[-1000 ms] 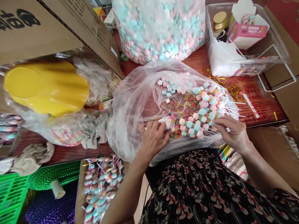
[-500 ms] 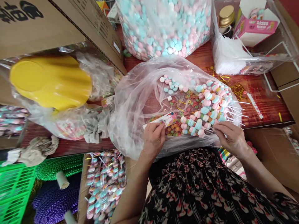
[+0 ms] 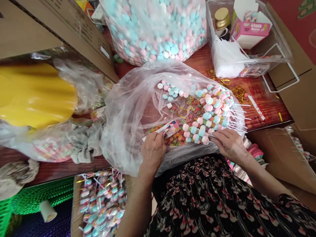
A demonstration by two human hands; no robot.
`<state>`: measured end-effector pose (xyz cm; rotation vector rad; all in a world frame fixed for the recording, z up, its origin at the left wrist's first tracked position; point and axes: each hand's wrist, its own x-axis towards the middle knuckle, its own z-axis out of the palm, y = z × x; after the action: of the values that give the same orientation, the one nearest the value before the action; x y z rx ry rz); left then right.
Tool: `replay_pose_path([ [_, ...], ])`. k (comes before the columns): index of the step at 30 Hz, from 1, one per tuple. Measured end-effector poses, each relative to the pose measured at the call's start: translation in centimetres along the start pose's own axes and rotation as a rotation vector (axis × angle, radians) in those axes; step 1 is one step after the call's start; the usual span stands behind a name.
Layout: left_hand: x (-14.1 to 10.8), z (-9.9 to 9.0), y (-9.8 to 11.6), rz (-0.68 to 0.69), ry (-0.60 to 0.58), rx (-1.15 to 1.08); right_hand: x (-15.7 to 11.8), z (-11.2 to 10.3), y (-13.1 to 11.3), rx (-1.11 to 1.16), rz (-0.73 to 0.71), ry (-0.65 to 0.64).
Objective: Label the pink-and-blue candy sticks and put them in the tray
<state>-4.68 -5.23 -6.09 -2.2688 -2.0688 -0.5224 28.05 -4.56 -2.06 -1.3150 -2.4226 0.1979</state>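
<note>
My left hand (image 3: 154, 149) has its fingers closed on the near end of a printed paper strip (image 3: 170, 128), which lies over small ring candies (image 3: 176, 138). At the near edge of a pile of pink, blue and white candy skewers (image 3: 213, 105), my right hand (image 3: 229, 144) pinches the stick end of one skewer. The white sticks of the pile point right. Everything rests on a clear plastic bag (image 3: 123, 125) spread over the table. Loose round candies (image 3: 172, 90) sit behind the rings.
A large bag of candies (image 3: 158, 36) stands at the back, with a clear bin (image 3: 251, 62) to its right. On the left are a yellow tub (image 3: 37, 95) and a grey cloth (image 3: 86, 141). A box of wrapped skewers (image 3: 101, 200) is below the table edge.
The view has shifted, so most things appear farther left. Both hands stay at the strip and the skewer pile; my left hand's fingers now point more downward over the strip.
</note>
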Motion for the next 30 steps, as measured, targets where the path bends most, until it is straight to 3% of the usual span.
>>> replay_pose_path([
  [7,-0.3,0.2,-1.2,-0.159,0.132,-0.336,0.6,0.5,0.0,-0.025,-0.009,0.023],
  [13,-0.9,-0.6,-2.0,-0.119,-0.005,-0.432,2.1,-1.5,-0.3,0.113,0.006,0.101],
  [16,-1.1,-0.7,-2.5,-0.098,0.002,-0.487,3.8,-1.9,-1.0,0.182,-0.057,0.130],
  [23,-1.3,0.1,-3.0,-0.183,0.122,-0.662,8.0,-0.3,-2.7,0.182,-0.214,0.151],
  [30,-1.0,-0.1,-3.0,-0.205,0.122,-0.729,8.1,0.4,-2.6,0.189,-0.269,0.159],
])
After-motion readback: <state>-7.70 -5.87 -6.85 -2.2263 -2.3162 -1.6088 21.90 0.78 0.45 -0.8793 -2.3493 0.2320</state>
